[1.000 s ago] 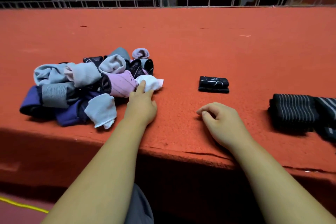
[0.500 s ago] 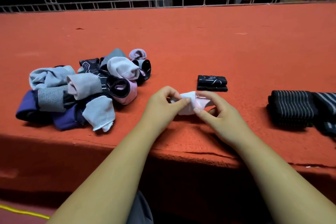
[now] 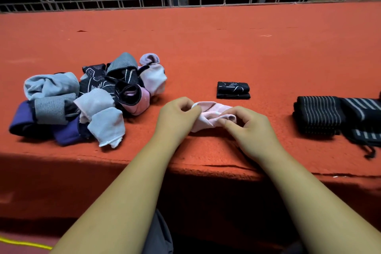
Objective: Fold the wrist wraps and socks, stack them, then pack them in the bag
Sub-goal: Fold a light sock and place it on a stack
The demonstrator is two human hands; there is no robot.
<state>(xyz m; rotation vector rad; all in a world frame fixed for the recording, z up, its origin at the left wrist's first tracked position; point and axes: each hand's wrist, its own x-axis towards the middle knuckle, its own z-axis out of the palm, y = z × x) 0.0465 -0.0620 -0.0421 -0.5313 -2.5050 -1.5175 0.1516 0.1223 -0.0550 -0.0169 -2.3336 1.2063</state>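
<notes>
Near edge (image 3: 206,166) | left hand (image 3: 177,116), right hand (image 3: 251,128) pinch sock (image 3: 212,113) | now longer

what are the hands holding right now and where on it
Both hold one pale pink sock: the left hand pinches its left end, the right hand its right end.

Left hand (image 3: 177,117), right hand (image 3: 252,128), both pinching pink sock (image 3: 212,109), forearms converging

Your left hand (image 3: 178,114) and right hand (image 3: 250,125) pinch a pale pink sock (image 3: 208,116) near the tabletop's (image 3: 226,47) front edge.
</notes>
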